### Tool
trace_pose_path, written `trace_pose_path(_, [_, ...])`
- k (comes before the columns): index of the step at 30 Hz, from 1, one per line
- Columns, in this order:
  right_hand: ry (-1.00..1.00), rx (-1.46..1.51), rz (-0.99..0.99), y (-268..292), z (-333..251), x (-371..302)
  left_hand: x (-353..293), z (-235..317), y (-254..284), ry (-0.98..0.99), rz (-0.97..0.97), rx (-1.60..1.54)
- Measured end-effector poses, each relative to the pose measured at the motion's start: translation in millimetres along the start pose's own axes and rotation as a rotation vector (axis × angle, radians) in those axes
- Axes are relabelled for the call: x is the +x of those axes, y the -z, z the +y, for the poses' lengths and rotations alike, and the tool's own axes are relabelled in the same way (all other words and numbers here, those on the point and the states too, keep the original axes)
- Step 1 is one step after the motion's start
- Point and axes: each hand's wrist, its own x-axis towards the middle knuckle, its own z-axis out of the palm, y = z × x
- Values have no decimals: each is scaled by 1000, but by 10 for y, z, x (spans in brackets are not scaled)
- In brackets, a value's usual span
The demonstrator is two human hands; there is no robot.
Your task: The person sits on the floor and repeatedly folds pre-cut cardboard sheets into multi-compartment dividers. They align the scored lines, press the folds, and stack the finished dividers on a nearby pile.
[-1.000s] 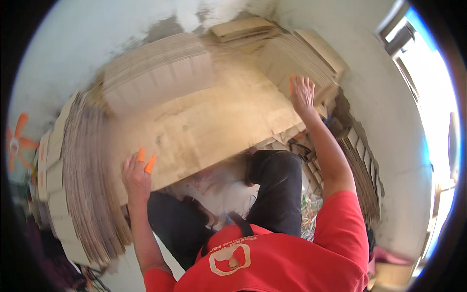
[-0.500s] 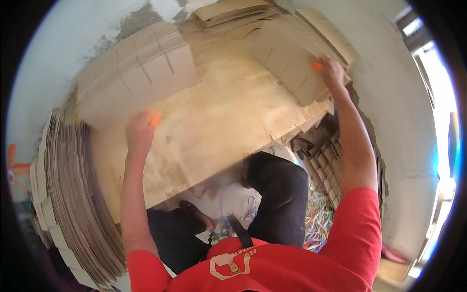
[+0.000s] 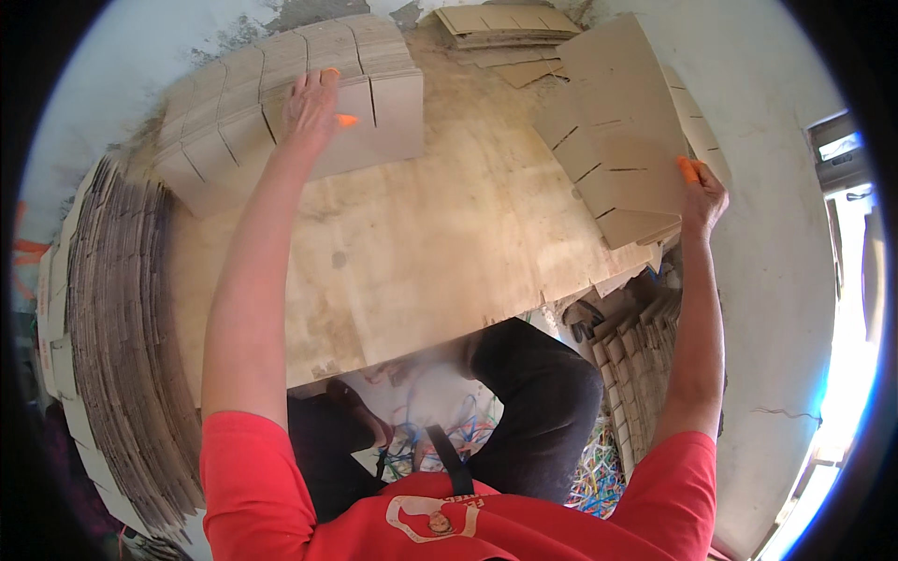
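Observation:
My left hand point(image 3: 313, 110) reaches over the front upper edge of a long stack of slotted cardboard strips point(image 3: 393, 112) at the back left. Its fingers rest on the stack's top and its thumb lies apart on the front face; no strip looks separated. Orange covers show on its thumb and a fingertip. At the right, my right hand point(image 3: 706, 196) pinches the edge of a slotted cardboard sheet point(image 3: 627, 103), which stands tilted up from the stack there. An orange cover is on that thumb; the fingers behind the sheet are partly hidden.
The stacks stand on a plywood tabletop point(image 3: 430, 243). More flat cardboard point(image 3: 505, 23) lies at the back by the wall. A tall pile of cardboard point(image 3: 122, 346) rises at the left. Below right are slotted cardboard pieces point(image 3: 636, 365) and tangled coloured straps point(image 3: 599, 472).
My left hand has moved forward from above the tabletop onto the left stack. My right hand has moved slightly right and down, and a sheet now stands tilted up in it.

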Motion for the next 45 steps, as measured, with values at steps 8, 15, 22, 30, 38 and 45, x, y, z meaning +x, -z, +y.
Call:
trace_pose_path(8, [-6, -385, -106, -193, 24, -103, 107, -265, -84, 61, 45, -337])
trace_pose_path(15, [39, -309, 53, -176, 18, -83, -160, -247, 115, -238, 259, -365])
trace_pose_path(22, [117, -194, 12, -70, -548, -142, -563, 160, 345, -349, 146, -375])
trace_pose_path(30, [404, 333, -339, -314, -1756, -1331, -910, 674, 446, -348, 137, -257])
trace_pose_path(38, [528, 306, -255, -384, -1940, -1540, -1081, 695, 508, -356, 190, -217])
trace_pose_path(45, [505, 306, -265, -381, -2048, -1634, -1134, 748, 483, -380, 159, -213])
